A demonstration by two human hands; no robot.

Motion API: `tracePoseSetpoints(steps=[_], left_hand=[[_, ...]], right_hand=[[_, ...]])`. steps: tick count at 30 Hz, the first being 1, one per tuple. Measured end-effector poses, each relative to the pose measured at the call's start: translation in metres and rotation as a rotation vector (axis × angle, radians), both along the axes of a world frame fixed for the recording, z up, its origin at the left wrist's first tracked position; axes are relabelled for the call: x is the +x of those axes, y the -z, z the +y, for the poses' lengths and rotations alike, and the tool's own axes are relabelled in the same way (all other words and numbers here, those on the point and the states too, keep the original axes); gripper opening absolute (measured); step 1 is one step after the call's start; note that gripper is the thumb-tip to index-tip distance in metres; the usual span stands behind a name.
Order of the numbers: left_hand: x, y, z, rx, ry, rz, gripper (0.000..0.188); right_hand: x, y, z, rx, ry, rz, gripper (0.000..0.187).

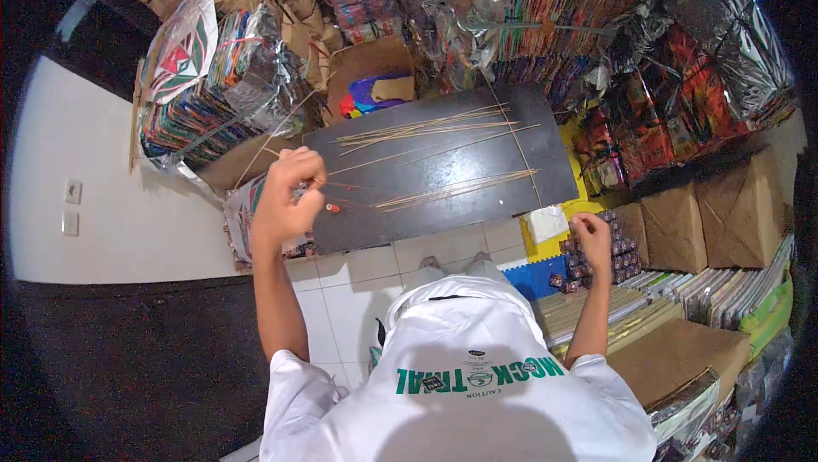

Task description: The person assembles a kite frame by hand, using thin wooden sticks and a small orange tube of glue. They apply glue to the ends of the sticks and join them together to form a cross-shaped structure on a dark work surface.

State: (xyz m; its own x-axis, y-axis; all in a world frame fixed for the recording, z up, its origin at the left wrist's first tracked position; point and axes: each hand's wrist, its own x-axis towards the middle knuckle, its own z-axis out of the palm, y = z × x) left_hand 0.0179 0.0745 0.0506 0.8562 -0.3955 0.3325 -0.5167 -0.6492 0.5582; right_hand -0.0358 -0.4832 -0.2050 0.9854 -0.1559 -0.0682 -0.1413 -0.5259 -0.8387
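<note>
The left hand (290,202) is hovering over the left end of a dark table (554,125), its fingers curling in toward the thumb; whether they are clamping on anything, I cannot tell. A small red piece (332,207) is showing just beside it. Thin sticks (460,187) are lying lengthwise across the tabletop, one loose bunch along the far side, another nearer the front edge, a few stray ones running between. The right hand (594,245) is hanging off the table's right end, its thumb and fingers bending close together near a white square (547,223); what it is gripping, if anything, I cannot tell. Wrapped stacks (545,36) are standing behind the table.
</note>
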Motion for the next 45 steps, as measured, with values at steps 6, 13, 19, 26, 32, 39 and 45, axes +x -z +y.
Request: tracePoseSetpoints(steps=[6, 13, 19, 26, 32, 39, 45], left_hand=[[0.001, -0.004, 0.009, 0.006, -0.079, -0.022, 0.015], [0.001, -0.005, 0.014, 0.009, -0.045, -0.026, 0.015], [-0.001, -0.006, -0.012, 0.066, 0.085, 0.043, 0.015], [-0.003, 0.02, -0.059, 0.069, 0.259, 0.083, 0.017], [-0.007, 0.033, -0.101, 0.107, 0.375, 0.17, 0.016], [-0.013, 0.042, -0.115, 0.12, 0.416, 0.156, 0.015], [-0.013, 0.049, -0.116, 0.201, 0.4, 0.124, 0.016]], right_hand=[[-0.011, 0.05, -0.085, -0.242, 0.276, -0.144, 0.019], [-0.003, 0.053, -0.121, -0.314, 0.393, -0.135, 0.021], [0.026, 0.055, -0.129, -0.342, 0.59, -0.189, 0.025], [0.058, -0.046, 0.018, -0.495, 0.386, -0.607, 0.054], [0.028, -0.136, 0.184, 0.393, -0.473, -0.24, 0.053], [0.018, -0.143, 0.221, 0.779, -0.576, 0.106, 0.017], [0.012, -0.158, 0.225, 0.644, -0.519, 0.111, 0.01]])
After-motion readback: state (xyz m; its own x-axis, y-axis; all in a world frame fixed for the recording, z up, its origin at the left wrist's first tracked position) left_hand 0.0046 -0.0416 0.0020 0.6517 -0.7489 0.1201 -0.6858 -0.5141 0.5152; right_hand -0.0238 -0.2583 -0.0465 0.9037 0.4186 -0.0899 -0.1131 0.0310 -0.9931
